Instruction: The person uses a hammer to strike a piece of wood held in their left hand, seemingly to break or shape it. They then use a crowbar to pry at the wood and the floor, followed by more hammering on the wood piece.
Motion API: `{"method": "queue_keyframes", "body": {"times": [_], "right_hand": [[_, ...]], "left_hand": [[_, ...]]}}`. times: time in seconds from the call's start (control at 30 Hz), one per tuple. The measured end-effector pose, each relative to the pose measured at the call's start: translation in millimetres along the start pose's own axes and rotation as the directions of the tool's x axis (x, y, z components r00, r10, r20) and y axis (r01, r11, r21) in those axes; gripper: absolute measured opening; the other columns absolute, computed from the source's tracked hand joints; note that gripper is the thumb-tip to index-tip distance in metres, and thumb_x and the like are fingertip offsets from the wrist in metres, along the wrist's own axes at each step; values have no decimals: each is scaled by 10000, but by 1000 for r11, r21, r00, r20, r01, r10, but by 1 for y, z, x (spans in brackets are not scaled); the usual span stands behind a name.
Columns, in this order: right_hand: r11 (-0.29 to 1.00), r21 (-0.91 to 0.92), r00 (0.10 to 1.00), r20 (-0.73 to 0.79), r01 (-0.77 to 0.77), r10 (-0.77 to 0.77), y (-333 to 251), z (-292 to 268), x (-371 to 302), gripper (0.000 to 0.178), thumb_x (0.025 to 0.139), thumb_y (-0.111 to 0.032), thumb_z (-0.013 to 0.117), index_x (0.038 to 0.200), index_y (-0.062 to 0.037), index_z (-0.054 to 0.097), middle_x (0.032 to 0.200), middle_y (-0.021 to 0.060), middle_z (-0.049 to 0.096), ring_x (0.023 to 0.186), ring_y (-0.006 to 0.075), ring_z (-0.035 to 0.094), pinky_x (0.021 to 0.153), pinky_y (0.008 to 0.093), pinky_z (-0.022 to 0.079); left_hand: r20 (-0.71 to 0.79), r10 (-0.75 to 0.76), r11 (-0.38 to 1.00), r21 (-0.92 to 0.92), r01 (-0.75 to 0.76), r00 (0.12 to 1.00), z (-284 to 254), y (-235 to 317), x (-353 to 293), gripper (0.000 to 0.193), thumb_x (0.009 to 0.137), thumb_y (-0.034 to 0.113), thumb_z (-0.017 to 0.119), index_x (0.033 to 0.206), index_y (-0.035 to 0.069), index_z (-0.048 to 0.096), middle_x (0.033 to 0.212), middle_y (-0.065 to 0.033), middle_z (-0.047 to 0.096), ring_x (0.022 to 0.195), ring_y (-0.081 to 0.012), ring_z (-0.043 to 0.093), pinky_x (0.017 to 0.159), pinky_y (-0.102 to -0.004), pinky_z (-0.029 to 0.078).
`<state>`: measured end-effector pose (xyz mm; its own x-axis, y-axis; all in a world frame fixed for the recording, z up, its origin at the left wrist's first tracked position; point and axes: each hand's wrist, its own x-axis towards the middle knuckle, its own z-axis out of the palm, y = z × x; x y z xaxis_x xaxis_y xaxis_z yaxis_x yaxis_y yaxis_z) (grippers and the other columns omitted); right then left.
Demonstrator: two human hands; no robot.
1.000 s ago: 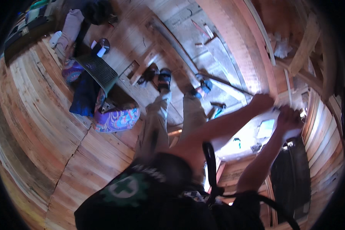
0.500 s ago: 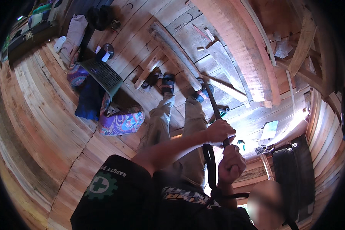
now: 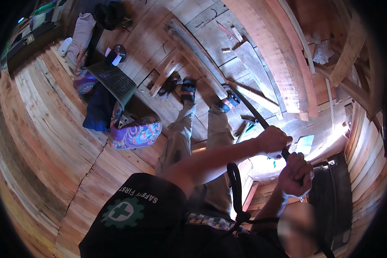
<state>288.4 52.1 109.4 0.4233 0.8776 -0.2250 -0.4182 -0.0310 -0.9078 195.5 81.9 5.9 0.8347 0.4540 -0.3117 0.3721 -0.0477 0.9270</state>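
Note:
A long dark bar (image 3: pixel 254 111), its look that of a crowbar, slants from the floor up into both my hands. My left hand (image 3: pixel 273 141) is wrapped round it, and above that my right hand (image 3: pixel 296 175) grips the upper end with closed fingers. The bar's lower end is down beside my sandalled right foot (image 3: pixel 228 102), at the near end of a long wooden beam (image 3: pixel 198 60) lying on the floorboards. Whether the tip touches or goes under the beam, I cannot tell. My other sandalled foot (image 3: pixel 188 91) stands left of the beam.
A hammer (image 3: pixel 247 124) lies near the bar. Short wood pieces (image 3: pixel 165 77) and a pale board (image 3: pixel 256 69) lie around the beam. Wide planks (image 3: pixel 275 51) rise at right. A green plastic chair (image 3: pixel 116 81) with patterned cloth (image 3: pixel 135 133) stands left.
Both hands have swung to the right with the bar's upper end, so the bar leans more. Its lower end stays near the beam's end and my right foot.

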Motion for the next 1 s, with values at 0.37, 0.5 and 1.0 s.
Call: {"method": "queue_keyframes", "body": {"times": [0.37,0.5,1.0], "right_hand": [[993,-55,973,-210,-107,93,2,-53,44,262,809,-243,404,589,-125,324,517,30,288,551,170,305,600,356,284],[654,-711,963,-239,-260,123,8,3,-123,292,842,-258,378,593,-107,352,549,60,370,610,208,367,638,390,316],[999,-24,998,-40,-44,43,-7,-32,26,297,842,-267,385,585,-136,310,496,-2,231,498,127,249,550,316,235]], "left_hand": [[-50,-69,979,188,78,996,17,-2,46,270,789,302,546,938,92,628,776,-151,639,756,-320,647,637,-452,508],[-200,197,980,79,-185,960,34,-2,-81,133,683,206,637,736,119,551,626,-72,530,605,-292,569,544,-441,429],[-299,69,997,59,-54,952,29,0,32,284,591,213,728,825,151,580,633,-29,576,602,-252,610,552,-409,452]]}}
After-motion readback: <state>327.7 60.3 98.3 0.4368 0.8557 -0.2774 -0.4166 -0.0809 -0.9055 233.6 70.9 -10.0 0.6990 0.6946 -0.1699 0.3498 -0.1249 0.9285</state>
